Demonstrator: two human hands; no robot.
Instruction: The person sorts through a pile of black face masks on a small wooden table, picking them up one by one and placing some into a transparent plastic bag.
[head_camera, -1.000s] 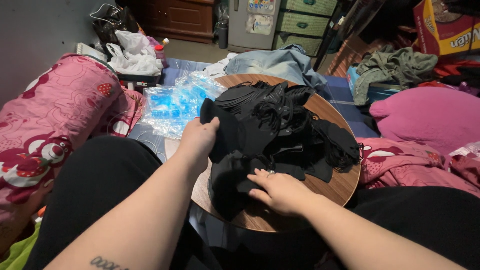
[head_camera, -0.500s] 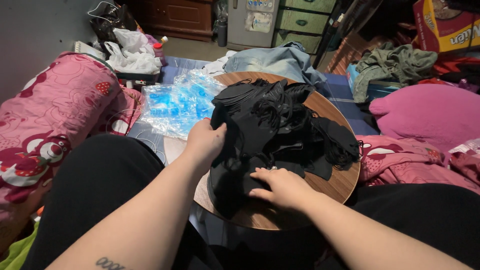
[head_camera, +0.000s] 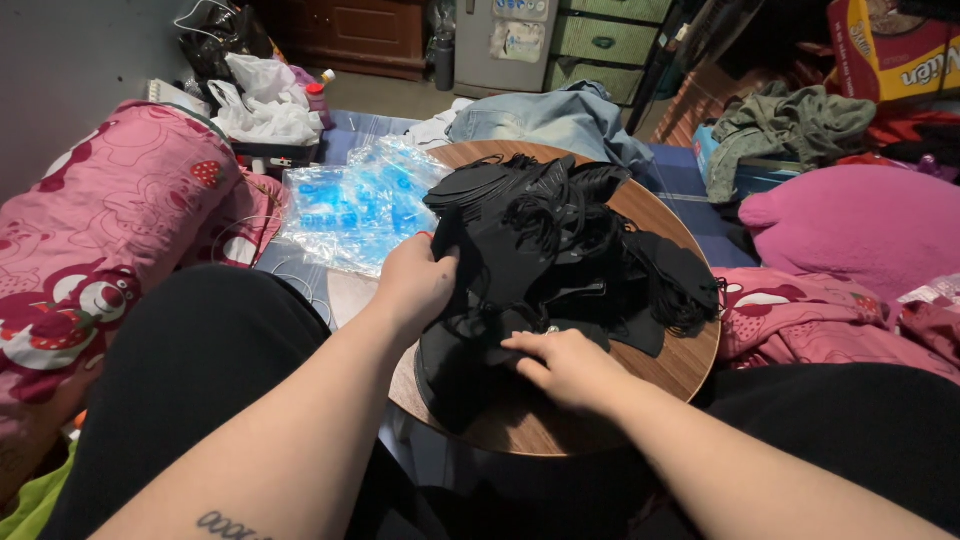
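Black fabric: a heap of black face masks with ear loops, piled on the round wooden tabletop — it covers most of the top.
Left hand: at the heap's left edge, fingers curled around a fold of black material, gripping it.
Right hand: palm down on the near part of the heap, fingers spread flat, pressing — not closed on anything.
Left of tabletop: clear plastic bags with blue print, just beside the heap.
Far left: pink printed pillow.
Behind: blue jeans, touching the tabletop's far rim.
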